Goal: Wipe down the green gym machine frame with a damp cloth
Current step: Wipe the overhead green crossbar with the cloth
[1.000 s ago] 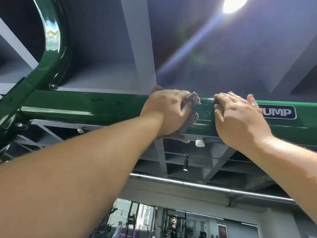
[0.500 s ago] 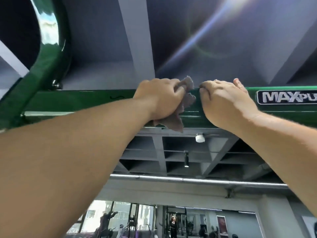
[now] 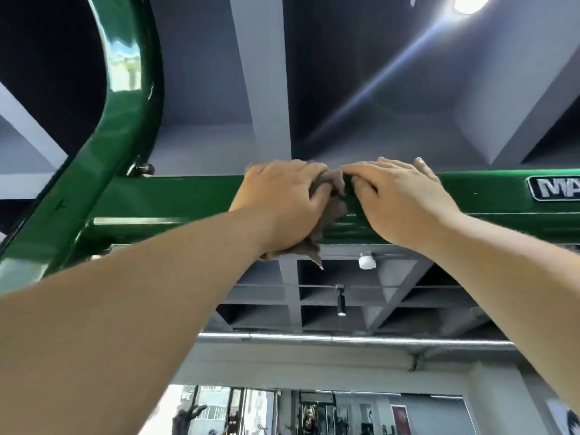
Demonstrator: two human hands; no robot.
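A glossy green crossbeam (image 3: 175, 202) of the gym machine runs overhead across the view, joined at the left to a curved green tube (image 3: 125, 98). My left hand (image 3: 279, 202) grips a crumpled grey-brown cloth (image 3: 332, 211) and holds it against the beam's front face; a corner of the cloth hangs below the beam. My right hand (image 3: 398, 196) lies on the beam right beside the cloth, fingers curled over the top edge and touching the cloth. A logo plate (image 3: 555, 188) sits on the beam at the far right.
A bolt (image 3: 141, 168) sticks out where the curved tube meets the beam. Grey ceiling beams and a bright lamp (image 3: 470, 3) are above. A metal pipe (image 3: 345, 339) runs below the ceiling, and other gym equipment (image 3: 310, 416) shows far below.
Both hands have slid left along the beam with the cloth, moving closer together. The logo plate has shifted toward the right edge of view.
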